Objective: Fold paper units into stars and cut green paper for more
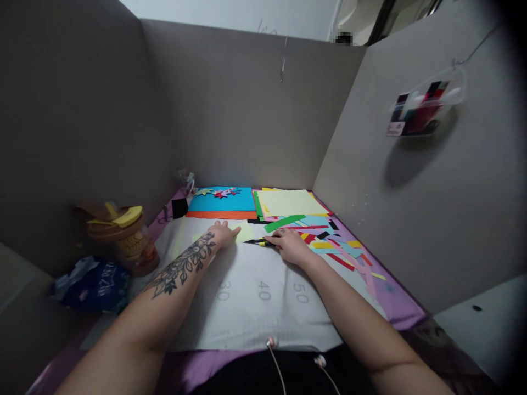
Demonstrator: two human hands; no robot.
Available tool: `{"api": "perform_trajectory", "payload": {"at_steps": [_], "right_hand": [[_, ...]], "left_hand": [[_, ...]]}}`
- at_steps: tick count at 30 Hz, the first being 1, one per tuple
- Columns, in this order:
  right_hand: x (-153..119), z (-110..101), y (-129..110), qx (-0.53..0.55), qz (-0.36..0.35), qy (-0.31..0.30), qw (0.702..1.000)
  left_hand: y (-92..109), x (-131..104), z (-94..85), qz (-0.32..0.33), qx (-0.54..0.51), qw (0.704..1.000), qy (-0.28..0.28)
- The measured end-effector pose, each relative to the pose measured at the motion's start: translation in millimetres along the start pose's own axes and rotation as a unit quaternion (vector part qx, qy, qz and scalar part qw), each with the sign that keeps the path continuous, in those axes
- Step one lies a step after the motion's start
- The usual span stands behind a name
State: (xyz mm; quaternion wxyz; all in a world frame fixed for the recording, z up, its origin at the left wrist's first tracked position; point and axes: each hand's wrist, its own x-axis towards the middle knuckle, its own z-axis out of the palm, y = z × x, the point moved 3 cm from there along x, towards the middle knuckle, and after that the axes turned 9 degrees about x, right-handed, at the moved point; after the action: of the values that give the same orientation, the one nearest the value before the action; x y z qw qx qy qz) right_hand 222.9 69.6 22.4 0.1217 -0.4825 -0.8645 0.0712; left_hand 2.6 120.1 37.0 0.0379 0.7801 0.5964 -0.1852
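My left hand [224, 233] lies with fingers spread on a pale yellow-green sheet [246, 231] on the white mat [247, 318]. Just to its right, my right hand [290, 246] has its fingers closed on the handles of black and yellow scissors [257, 241]. The blades point left, toward the pale sheet. Colored paper strips [337, 245] lie scattered to the right of my right hand. Beyond my hands are a blue sheet [222, 203] with small folded paper stars [221, 193] and a stack of paper with a pale yellow sheet [292, 203] on top.
A brown cup with a yellow lid [132, 238] and a blue packet [96, 285] stand at the left. Gray panels [247, 109] enclose the back and sides. A clear holder [450, 93] hangs on the right panel. White cords hang near the front edge.
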Motion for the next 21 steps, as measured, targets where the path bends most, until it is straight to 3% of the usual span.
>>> {"api": "perform_trajectory", "payload": {"at_steps": [5, 11, 17, 21], "right_hand": [[-4.3, 0.2, -0.6, -0.008, 0.005, -0.007, 1.0], [-3.8, 1.1, 7.5, -0.011, 0.018, 0.003, 1.0], [2.5, 2.6, 21.4, 0.009, -0.007, 0.013, 1.0], [5.8, 2.8, 28.3, 0.014, -0.03, 0.014, 0.999]], "left_hand": [[-4.4, -1.4, -0.7, 0.009, 0.034, 0.999, 0.007], [-31.9, -12.7, -1.0, 0.011, 0.065, 0.994, 0.085], [-38.3, -15.9, -3.4, 0.015, 0.076, 0.994, 0.079], [-31.5, -18.9, -8.5, 0.101, 0.082, 0.99, 0.048]]}}
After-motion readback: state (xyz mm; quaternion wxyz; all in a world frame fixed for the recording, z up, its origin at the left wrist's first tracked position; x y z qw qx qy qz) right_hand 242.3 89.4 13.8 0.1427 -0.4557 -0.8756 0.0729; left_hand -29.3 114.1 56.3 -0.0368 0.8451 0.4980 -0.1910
